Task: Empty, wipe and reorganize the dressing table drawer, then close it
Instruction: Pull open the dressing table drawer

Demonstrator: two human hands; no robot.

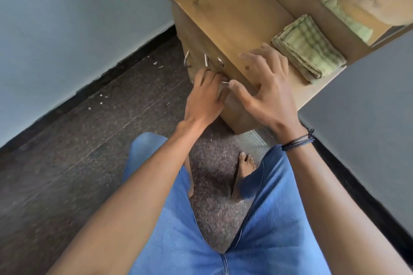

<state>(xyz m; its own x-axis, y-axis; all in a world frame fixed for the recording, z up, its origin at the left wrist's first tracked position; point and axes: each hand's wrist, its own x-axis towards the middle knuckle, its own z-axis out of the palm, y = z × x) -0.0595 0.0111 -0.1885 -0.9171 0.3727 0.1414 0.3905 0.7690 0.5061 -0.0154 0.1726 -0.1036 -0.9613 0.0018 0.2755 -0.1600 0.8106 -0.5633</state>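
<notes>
The wooden dressing table [225, 6] stands in front of me, its drawer fronts [196, 51] flush and facing left. My left hand [204, 98] reaches to the top drawer and curls its fingers round the metal drawer handle [224, 82]. Spread flat on the table top near the front edge lies my right hand [266, 87], its thumb hanging over the drawer front. A folded green checked cloth [308, 49] lies on the top just beyond that hand.
More metal handles [206, 61] show lower on the front. A mirror [366, 6] rises behind the table top and reflects the cloth. Grey walls flank the table, and the speckled floor [111, 118] carries small crumbs. My bare foot [243, 169] stands close to the table.
</notes>
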